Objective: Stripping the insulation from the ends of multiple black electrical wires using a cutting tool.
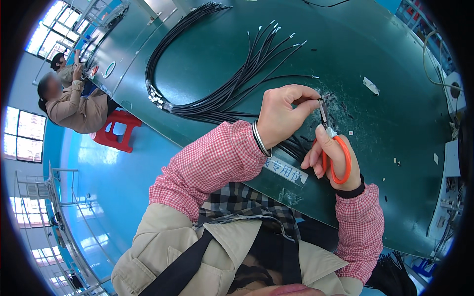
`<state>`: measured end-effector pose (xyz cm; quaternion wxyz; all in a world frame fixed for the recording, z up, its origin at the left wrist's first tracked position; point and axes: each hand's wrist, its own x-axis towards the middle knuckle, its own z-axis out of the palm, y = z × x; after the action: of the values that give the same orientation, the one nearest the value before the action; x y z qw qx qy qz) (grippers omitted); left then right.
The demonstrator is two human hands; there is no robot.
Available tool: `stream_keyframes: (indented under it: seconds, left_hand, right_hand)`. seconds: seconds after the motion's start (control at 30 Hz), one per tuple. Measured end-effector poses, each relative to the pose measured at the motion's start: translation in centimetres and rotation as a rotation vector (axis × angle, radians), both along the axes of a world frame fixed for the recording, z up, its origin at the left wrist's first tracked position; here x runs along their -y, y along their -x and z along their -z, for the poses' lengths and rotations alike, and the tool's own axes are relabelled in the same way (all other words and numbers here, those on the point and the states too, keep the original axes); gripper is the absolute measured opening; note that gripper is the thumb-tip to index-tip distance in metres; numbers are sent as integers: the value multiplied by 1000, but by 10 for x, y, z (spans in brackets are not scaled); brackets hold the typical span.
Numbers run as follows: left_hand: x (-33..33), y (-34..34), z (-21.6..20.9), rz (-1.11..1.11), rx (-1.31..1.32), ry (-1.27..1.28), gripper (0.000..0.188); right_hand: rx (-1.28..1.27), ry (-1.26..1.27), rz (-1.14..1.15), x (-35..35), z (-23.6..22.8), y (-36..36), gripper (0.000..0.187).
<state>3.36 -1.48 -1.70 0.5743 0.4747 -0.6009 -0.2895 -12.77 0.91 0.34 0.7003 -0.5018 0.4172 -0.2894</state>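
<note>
Orange-handled scissors (348, 162) are gripped in the right hand (337, 159) above the bench (405, 163), close to its near edge; something indistinct (320, 99) is pinched in the left hand (283, 111). Black cables (207, 105) and a lettered label (286, 171) are partly hidden by the left sleeve (212, 165).

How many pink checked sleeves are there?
2. One pink checked sleeve is below the left hand; the other sleeve is below the right hand, which holds orange-handled scissors.
</note>
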Motion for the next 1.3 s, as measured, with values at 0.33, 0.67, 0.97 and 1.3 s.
stream_keyframes:
  seconds: [0.33,0.67,0.97,1.3]
  left_hand:
    - [2,-1,-1,43,-58,-55,14]
    - [4,-1,1,125,-163,-107,14]
    - [4,-3,-2,190,-28,-119,17]
    - [4,1,6,99,73,12,14]
  right_hand:
    - [-99,37,-27,2,-5,2,63]
    - [-83,77,9,1,1,1,60]
    - [-116,54,31,3,-4,1,60]
    - [-55,224,419,21,-2,24,54]
